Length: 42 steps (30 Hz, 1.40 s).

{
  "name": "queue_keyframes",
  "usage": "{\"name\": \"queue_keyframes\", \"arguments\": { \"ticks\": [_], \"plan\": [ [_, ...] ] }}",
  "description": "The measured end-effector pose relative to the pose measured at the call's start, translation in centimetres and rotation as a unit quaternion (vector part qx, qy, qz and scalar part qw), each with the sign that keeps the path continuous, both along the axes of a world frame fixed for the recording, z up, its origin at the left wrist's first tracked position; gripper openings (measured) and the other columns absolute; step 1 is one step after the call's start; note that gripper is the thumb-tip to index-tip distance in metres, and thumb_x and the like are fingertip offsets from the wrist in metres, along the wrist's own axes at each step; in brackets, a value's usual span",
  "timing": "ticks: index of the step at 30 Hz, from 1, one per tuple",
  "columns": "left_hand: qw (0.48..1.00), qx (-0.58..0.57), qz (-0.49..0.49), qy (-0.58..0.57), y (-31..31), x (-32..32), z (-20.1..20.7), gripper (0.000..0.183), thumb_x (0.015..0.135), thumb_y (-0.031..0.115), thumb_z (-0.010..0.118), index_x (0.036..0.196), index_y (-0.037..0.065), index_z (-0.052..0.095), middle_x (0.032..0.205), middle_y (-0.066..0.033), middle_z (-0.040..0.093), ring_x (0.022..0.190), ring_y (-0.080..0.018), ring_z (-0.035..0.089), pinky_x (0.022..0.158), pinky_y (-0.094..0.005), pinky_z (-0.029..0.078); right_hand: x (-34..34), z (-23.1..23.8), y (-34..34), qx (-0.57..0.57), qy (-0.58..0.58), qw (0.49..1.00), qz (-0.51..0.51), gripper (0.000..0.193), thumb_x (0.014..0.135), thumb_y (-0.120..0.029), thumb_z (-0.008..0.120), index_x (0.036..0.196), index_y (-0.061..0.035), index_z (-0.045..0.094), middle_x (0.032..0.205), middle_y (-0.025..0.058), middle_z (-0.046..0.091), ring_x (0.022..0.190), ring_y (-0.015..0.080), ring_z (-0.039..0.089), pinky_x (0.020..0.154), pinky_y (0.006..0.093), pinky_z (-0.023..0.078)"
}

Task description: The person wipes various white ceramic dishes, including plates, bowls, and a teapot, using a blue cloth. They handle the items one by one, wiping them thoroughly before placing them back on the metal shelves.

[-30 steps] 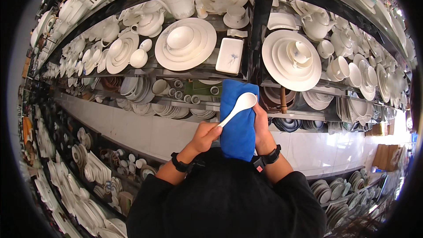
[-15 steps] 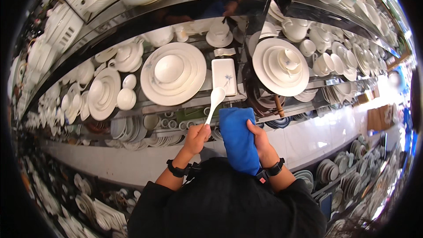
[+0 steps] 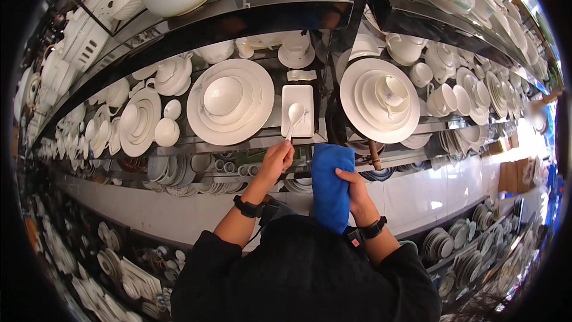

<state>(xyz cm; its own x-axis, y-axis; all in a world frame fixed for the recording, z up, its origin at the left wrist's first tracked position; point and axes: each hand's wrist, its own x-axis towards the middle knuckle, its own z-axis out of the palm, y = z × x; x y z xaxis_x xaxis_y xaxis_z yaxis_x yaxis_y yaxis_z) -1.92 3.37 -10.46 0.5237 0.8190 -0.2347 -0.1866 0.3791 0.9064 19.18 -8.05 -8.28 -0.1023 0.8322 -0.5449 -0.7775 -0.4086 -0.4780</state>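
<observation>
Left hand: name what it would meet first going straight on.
The left hand would likely meet the white rectangular dish, seen behind its spoon; depth is unclear, the shelf edge might come first.

Yeah, you've got no readable text here tbh, no labels, numbers or signs you could make out on anything around you.

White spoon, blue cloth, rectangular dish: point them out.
White spoon (image 3: 296, 111), head view: on its bowl.
Blue cloth (image 3: 328, 185), head view: on its middle.
Rectangular dish (image 3: 297, 95), head view: on its bare upper part.
</observation>
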Motion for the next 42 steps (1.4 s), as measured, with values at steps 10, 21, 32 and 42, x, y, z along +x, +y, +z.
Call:
{"name": "queue_keyframes", "arguments": {
  "ticks": [10, 21, 32, 42],
  "plan": [
    [0.998, -0.013, 0.042, 0.044, 0.8, 1.2, -0.4, 0.042, 0.104, 0.036, 0.039, 0.072, 0.009, 0.045, 0.051, 0.0034, 0.035, 0.045, -0.0069, 0.028, 0.045, -0.0241, 0.024, 1.7, -0.5, 1.1, 0.012, 0.008, 1.0, 0.014, 0.048, 0.085, -0.011, 0.063, 0.129, 0.0025, 0.049, 0.116, 0.0178, 0.063, 0.1, 0.0297, 0.065, 0.088, 0.0409, 0.054],
    [0.986, -0.074, 0.038, 0.146, 1.0, 1.3, -1.2, 0.047, 0.101, 0.043, 0.047, 0.087, 0.001, 0.063, 0.054, -0.001, 0.052, 0.045, -0.0082, 0.043, 0.043, -0.0233, 0.03, 0.7, 0.0, 2.1, 0.008, 0.004, 1.0, -0.003, 0.041, 0.085, -0.011, 0.065, 0.122, 0.0039, 0.053, 0.107, 0.0164, 0.064, 0.092, 0.0267, 0.066, 0.081, 0.0389, 0.055],
    [0.972, -0.17, 0.067, 0.149, 1.1, 1.8, -0.4, 0.052, 0.095, 0.052, 0.054, 0.094, 0.001, 0.066, 0.064, -0.0029, 0.06, 0.051, -0.0104, 0.053, 0.046, -0.0222, 0.038, -0.3, -0.8, 3.0, 0.001, 0.006, 1.0, 0.001, 0.041, 0.085, -0.011, 0.063, 0.122, 0.003, 0.053, 0.107, 0.0162, 0.064, 0.092, 0.0271, 0.066, 0.081, 0.0388, 0.055],
    [0.96, -0.274, 0.039, -0.037, 1.3, 0.5, -1.4, 0.044, 0.1, 0.039, 0.05, 0.118, 0.001, 0.062, 0.076, -0.0047, 0.068, 0.064, -0.0165, 0.064, 0.059, -0.0285, 0.05, -1.0, -0.6, 4.3, -0.006, 0.014, 1.0, -0.003, 0.041, 0.086, -0.011, 0.061, 0.124, 0.0014, 0.051, 0.109, 0.0161, 0.064, 0.093, 0.0275, 0.066, 0.083, 0.0389, 0.055]
  ]
}}
